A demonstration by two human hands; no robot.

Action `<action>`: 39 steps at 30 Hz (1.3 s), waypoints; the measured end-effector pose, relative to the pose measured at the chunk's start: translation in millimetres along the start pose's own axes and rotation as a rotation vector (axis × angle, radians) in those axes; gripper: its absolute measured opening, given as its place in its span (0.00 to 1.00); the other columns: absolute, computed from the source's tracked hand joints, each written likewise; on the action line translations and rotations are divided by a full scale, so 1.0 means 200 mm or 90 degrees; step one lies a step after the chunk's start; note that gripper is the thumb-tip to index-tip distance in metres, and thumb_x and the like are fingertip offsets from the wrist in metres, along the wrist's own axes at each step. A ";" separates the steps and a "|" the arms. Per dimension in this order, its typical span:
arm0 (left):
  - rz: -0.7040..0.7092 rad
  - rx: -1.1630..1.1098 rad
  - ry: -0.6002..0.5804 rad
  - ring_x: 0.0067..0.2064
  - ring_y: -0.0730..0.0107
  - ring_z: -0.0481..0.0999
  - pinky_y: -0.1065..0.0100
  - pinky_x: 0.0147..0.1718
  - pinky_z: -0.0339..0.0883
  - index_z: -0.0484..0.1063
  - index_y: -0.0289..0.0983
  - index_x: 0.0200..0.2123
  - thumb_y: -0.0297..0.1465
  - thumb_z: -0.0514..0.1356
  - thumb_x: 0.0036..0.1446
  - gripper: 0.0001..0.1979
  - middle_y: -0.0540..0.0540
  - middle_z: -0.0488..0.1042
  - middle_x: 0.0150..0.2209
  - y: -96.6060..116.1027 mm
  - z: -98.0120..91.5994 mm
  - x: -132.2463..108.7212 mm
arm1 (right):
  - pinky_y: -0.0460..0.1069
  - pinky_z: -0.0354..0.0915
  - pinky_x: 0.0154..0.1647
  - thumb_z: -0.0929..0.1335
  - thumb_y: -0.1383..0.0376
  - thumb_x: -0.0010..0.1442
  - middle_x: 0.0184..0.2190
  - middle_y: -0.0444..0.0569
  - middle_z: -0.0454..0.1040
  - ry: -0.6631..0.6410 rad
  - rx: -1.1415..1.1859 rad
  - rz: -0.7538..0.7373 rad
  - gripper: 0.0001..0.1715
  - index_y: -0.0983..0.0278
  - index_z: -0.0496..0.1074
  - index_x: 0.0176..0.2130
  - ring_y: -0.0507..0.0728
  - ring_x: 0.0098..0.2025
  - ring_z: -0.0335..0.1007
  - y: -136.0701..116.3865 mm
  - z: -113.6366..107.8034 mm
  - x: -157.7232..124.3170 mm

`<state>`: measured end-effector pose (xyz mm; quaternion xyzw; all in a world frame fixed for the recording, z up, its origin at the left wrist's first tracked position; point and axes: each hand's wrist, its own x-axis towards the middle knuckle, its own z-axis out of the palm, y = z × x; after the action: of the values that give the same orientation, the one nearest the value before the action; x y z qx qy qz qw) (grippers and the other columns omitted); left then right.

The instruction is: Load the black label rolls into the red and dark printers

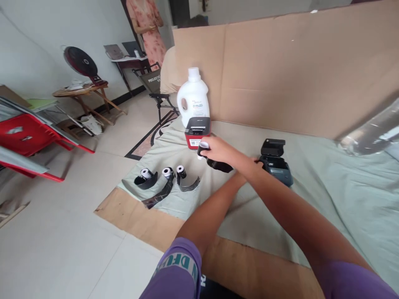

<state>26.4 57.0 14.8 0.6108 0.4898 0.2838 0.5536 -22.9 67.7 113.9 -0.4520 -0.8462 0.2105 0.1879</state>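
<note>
My arms cross over the cloth-covered table. My right hand point(215, 148) reaches to the left and is closed around a paper roll point(203, 145) with a white core end; a loose black strip trails below it. My left hand point(256, 162), partly hidden behind my right forearm, grips the near left side of a small dark portable printer point(279, 172), whose lid stands up. Left of my right hand, a paper roll with a black strip point(145, 174), a second roll point(167, 172) and a third roll point(181, 171) stand with their strips partly unwound.
A red and black boxed printer point(195, 142) stands before a white jug point(195, 97). Behind them rises a cardboard panel point(280, 66). A clear plastic-wrapped roll point(368, 133) lies at right. Beyond are a chair point(153, 83), a fan point(80, 61) and a standing person point(148, 29).
</note>
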 end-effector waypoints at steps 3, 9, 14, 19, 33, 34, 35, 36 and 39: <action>0.011 0.065 -0.032 0.30 0.64 0.79 0.64 0.39 0.73 0.79 0.36 0.40 0.33 0.56 0.61 0.12 0.45 0.78 0.26 -0.01 -0.01 0.01 | 0.48 0.62 0.35 0.68 0.66 0.61 0.45 0.55 0.79 -0.085 -0.078 0.034 0.10 0.63 0.73 0.44 0.60 0.42 0.74 -0.04 0.24 0.15; 0.013 0.116 -0.056 0.29 0.64 0.80 0.64 0.39 0.74 0.78 0.36 0.47 0.35 0.53 0.61 0.18 0.44 0.80 0.27 -0.01 -0.02 0.03 | 0.50 0.63 0.36 0.68 0.64 0.64 0.48 0.59 0.78 -0.163 -0.131 0.089 0.15 0.63 0.71 0.50 0.63 0.43 0.76 -0.01 0.39 0.19; 0.025 0.126 -0.038 0.28 0.64 0.79 0.65 0.35 0.73 0.79 0.37 0.43 0.34 0.53 0.60 0.16 0.45 0.78 0.25 -0.01 -0.02 0.02 | 0.55 0.64 0.42 0.65 0.57 0.67 0.57 0.66 0.69 -0.173 -0.203 0.117 0.33 0.62 0.57 0.67 0.68 0.48 0.74 -0.03 0.37 0.11; 0.052 0.107 -0.061 0.26 0.66 0.77 0.66 0.32 0.72 0.78 0.37 0.40 0.35 0.54 0.59 0.15 0.46 0.77 0.24 -0.05 -0.01 0.06 | 0.59 0.59 0.53 0.60 0.56 0.70 0.60 0.60 0.63 -0.076 -0.213 -0.053 0.29 0.54 0.60 0.67 0.69 0.57 0.63 -0.14 0.30 0.08; 0.075 0.135 -0.067 0.30 0.65 0.78 0.65 0.39 0.73 0.77 0.36 0.38 0.35 0.52 0.60 0.14 0.47 0.75 0.22 -0.05 -0.02 0.06 | 0.51 0.55 0.35 0.65 0.66 0.61 0.36 0.55 0.79 -0.270 -0.214 -0.080 0.12 0.63 0.79 0.38 0.59 0.36 0.72 -0.36 0.32 0.06; 0.077 0.132 -0.067 0.29 0.66 0.78 0.65 0.38 0.73 0.77 0.36 0.36 0.34 0.52 0.60 0.14 0.47 0.76 0.23 -0.05 -0.01 0.07 | 0.50 0.55 0.33 0.65 0.67 0.60 0.37 0.56 0.78 -0.273 -0.211 -0.058 0.11 0.63 0.78 0.38 0.59 0.35 0.72 -0.37 0.32 0.05; 0.078 0.129 -0.067 0.28 0.67 0.77 0.65 0.38 0.73 0.76 0.36 0.35 0.34 0.52 0.60 0.14 0.47 0.76 0.24 -0.06 -0.01 0.08 | 0.50 0.54 0.31 0.66 0.68 0.58 0.38 0.56 0.78 -0.273 -0.209 -0.041 0.11 0.64 0.78 0.38 0.59 0.34 0.72 -0.38 0.32 0.04; 0.076 0.126 -0.067 0.28 0.68 0.77 0.65 0.37 0.72 0.76 0.36 0.35 0.34 0.52 0.60 0.13 0.47 0.77 0.25 -0.07 0.00 0.08 | 0.49 0.54 0.30 0.67 0.69 0.57 0.39 0.56 0.78 -0.271 -0.205 -0.028 0.11 0.64 0.77 0.39 0.58 0.35 0.72 -0.39 0.33 0.03; 0.077 0.108 -0.057 0.26 0.70 0.76 0.67 0.35 0.72 0.76 0.36 0.35 0.33 0.52 0.60 0.13 0.46 0.77 0.26 -0.08 0.01 0.09 | 0.48 0.55 0.30 0.68 0.73 0.54 0.43 0.55 0.76 -0.248 -0.176 -0.016 0.15 0.63 0.74 0.42 0.58 0.38 0.72 -0.36 0.36 0.00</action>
<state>29.4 71.3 -4.6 0.6960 0.4486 0.2468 0.5034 -107.5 17.9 91.1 -0.4135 -0.8929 0.1738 -0.0403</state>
